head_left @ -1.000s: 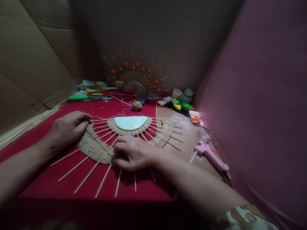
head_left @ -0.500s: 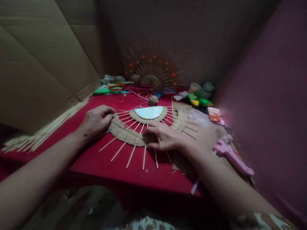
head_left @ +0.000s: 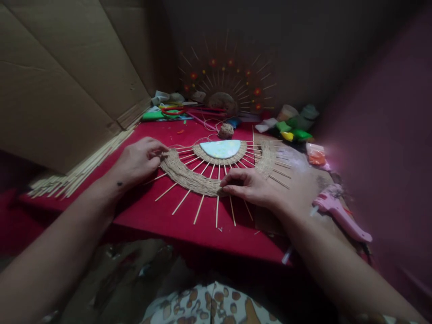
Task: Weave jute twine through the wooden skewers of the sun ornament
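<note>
A half-round woven fan (head_left: 192,181) lies on the red cloth, its thin sticks spreading out like rays through a wide band of twine. At its centre sits a pale blue half-disc (head_left: 221,149) edged with a narrower twine band. My left hand (head_left: 140,159) is closed at the left end of the wide band, thumb and fingers pinching it. My right hand (head_left: 251,186) rests over the band's lower right part, thumb and fingertips pinched on the twine; exactly what strand they grip is hidden. A ball of twine (head_left: 226,131) lies behind the half-disc.
A bundle of sticks (head_left: 84,166) lies at left beside cardboard (head_left: 60,81). A pink glue gun (head_left: 340,211) rests at right. Red-handled scissors (head_left: 173,110), coloured packets (head_left: 300,135) and a finished flowered fan (head_left: 221,101) stand at the back.
The whole view has shifted, so things sit further right and higher. My right hand has slid slightly right along the twine band, its fingers drawn closer together. My left hand keeps its place.
</note>
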`<state>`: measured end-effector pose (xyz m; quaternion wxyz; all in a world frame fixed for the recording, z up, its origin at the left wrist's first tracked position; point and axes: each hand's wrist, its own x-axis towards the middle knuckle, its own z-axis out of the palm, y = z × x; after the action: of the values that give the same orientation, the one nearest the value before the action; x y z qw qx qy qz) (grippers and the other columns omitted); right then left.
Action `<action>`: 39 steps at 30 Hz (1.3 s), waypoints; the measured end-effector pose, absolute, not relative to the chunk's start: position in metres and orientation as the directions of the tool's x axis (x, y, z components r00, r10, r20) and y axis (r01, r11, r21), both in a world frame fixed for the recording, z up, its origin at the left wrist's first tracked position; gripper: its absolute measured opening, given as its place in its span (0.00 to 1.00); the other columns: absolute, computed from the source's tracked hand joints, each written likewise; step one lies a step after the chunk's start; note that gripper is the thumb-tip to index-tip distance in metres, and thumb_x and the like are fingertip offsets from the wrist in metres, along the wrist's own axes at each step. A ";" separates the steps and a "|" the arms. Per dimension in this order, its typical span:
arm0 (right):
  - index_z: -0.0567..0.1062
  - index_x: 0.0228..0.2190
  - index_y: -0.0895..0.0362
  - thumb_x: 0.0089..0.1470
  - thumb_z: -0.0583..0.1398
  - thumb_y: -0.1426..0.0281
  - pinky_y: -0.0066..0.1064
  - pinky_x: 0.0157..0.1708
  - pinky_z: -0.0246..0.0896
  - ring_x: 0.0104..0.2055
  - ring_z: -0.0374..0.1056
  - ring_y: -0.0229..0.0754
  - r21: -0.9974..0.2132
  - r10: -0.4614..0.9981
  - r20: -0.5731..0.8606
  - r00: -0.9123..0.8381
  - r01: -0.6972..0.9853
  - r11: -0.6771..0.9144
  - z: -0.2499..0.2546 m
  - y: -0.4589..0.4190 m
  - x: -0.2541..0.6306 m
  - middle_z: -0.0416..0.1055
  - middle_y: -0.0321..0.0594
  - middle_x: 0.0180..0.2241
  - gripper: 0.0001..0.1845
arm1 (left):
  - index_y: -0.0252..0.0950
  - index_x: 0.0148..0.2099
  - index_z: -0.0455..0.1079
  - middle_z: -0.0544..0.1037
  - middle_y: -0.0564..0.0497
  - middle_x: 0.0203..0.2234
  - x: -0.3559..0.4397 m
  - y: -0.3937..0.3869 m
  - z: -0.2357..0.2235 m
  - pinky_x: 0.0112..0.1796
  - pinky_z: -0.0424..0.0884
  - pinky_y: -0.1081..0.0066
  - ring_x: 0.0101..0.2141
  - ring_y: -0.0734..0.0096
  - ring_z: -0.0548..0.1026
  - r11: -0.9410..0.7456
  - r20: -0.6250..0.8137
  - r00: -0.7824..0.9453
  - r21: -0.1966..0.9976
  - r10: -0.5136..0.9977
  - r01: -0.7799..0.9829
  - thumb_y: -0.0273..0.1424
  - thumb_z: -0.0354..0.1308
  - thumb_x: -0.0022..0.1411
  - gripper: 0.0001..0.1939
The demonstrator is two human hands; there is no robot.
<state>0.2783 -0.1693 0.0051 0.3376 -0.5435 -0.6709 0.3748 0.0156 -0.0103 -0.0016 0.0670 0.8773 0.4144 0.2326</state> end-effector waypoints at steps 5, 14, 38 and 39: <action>0.76 0.31 0.58 0.51 0.60 0.75 0.30 0.37 0.65 0.34 0.70 0.36 -0.820 0.973 0.092 -0.213 0.538 0.195 0.000 -0.169 0.279 0.75 0.38 0.31 0.04 | 0.37 0.43 0.72 0.74 0.45 0.45 0.025 -0.047 0.008 0.50 0.66 0.59 0.48 0.59 0.70 -0.778 0.513 0.607 0.230 0.607 0.585 0.25 0.48 0.56 0.15; 0.77 0.33 0.60 0.50 0.58 0.79 0.30 0.37 0.64 0.34 0.70 0.36 -0.753 0.962 0.159 -0.223 0.603 0.264 -0.003 -0.168 0.277 0.76 0.39 0.32 0.09 | 0.36 0.38 0.71 0.73 0.45 0.40 0.066 -0.091 0.000 0.45 0.67 0.60 0.42 0.62 0.67 -0.893 0.308 0.869 0.359 0.387 0.271 0.31 0.49 0.65 0.10; 0.76 0.39 0.58 0.53 0.56 0.78 0.30 0.38 0.62 0.36 0.69 0.36 -0.722 0.948 0.196 -0.251 0.617 0.313 -0.003 -0.170 0.275 0.76 0.39 0.35 0.12 | 0.36 0.36 0.63 0.70 0.45 0.32 0.055 -0.105 -0.014 0.37 0.66 0.63 0.34 0.64 0.65 -0.942 0.369 0.869 0.184 0.330 0.280 0.28 0.43 0.68 0.10; 0.76 0.39 0.57 0.53 0.56 0.78 0.30 0.38 0.62 0.37 0.69 0.37 -0.699 0.940 0.211 -0.269 0.630 0.337 -0.003 -0.170 0.274 0.76 0.39 0.35 0.12 | 0.36 0.35 0.63 0.69 0.46 0.30 0.053 -0.106 -0.014 0.36 0.65 0.63 0.33 0.64 0.64 -0.944 0.353 0.875 0.149 0.330 0.296 0.29 0.43 0.69 0.10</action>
<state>0.2742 -0.1701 -0.0033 0.3102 -0.5188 -0.7566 0.2493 0.0533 -0.1056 -0.0136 0.0450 0.9673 0.1619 0.1902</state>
